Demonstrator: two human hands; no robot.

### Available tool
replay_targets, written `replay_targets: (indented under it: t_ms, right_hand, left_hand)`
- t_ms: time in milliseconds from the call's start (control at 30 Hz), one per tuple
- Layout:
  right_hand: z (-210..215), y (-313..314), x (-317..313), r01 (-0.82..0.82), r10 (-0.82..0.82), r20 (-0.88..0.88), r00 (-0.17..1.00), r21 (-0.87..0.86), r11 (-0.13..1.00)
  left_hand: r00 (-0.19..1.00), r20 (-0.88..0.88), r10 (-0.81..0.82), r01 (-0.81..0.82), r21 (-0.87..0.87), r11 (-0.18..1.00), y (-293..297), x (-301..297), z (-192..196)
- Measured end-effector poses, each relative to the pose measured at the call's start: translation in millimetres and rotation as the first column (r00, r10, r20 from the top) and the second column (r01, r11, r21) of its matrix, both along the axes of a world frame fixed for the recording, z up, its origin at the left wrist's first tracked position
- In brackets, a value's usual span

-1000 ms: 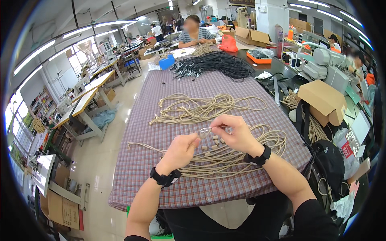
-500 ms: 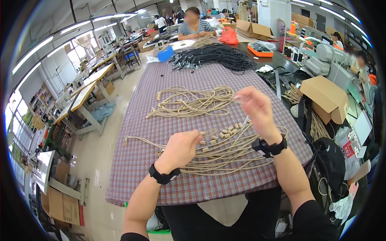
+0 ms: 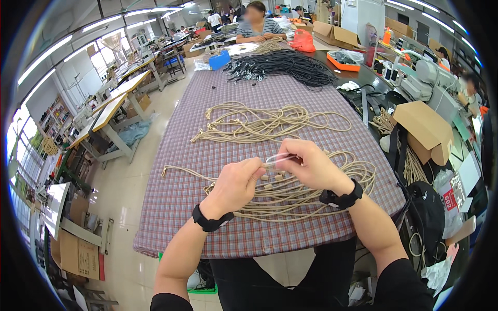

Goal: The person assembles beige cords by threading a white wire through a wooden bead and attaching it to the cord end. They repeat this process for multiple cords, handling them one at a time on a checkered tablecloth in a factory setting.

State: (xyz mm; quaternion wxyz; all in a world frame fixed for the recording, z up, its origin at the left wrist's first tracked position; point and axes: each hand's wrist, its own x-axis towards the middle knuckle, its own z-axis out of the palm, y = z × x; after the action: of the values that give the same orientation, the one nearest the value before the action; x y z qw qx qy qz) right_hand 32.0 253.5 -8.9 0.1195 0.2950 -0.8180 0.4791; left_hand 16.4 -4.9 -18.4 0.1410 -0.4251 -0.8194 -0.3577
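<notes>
My left hand [image 3: 236, 182] is closed in a pinch on the end of a beige cord, which its fingers mostly hide. Just to its right, my right hand [image 3: 312, 167] pinches a thin whitish strand [image 3: 279, 157], which bows across the small gap between the hands; its exact kind I cannot tell. Beneath both hands lies a bundle of beige cords [image 3: 280, 213], looping round at the right. Small beige cylinder pieces [image 3: 267, 185] sit on these cords, partly covered by my right hand. One cord's metal clasp [image 3: 164, 170] rests at the left.
A second bundle of beige cords [image 3: 259, 124] lies farther up the checked tablecloth [image 3: 176, 228]. Beyond it are a heap of black cords [image 3: 285, 67] and a blue box [image 3: 219, 60]. A person [image 3: 258, 26] sits at the far end. An open carton [image 3: 423, 129] stands at the right.
My right hand has come down and left from above the cords to meet my left hand. The whitish strand now spans between them. My left hand keeps its pinch; the view has shifted slightly.
</notes>
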Motion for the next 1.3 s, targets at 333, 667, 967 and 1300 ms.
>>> replay_targets:
  t_ms: [333, 667, 967, 1300]
  right_hand:
    - [7, 87, -36, 0.254, 0.045, 0.335, 0.941, -0.790, 0.558]
    - [8, 133, -38, 0.606, -0.612, 0.233, 0.756, -0.603, 0.519]
    - [-9, 154, -49, 0.782, -0.866, 0.006, 0.500, -0.433, 0.448]
    - [10, 77, -35, 0.645, -0.596, -0.613, 0.519, -0.177, 0.743]
  left_hand:
    - [0.943, 0.220, 0.249, -0.252, -0.015, 0.968, -75, -78, -18]
    - [0.921, 0.253, 0.296, -0.275, -0.116, 0.954, -79, -75, -9]
    - [0.950, 0.119, 0.287, -0.271, -0.135, 0.953, -77, -64, -4]
    - [0.990, -0.114, 0.082, -0.074, 0.068, 0.995, -47, -46, 1]
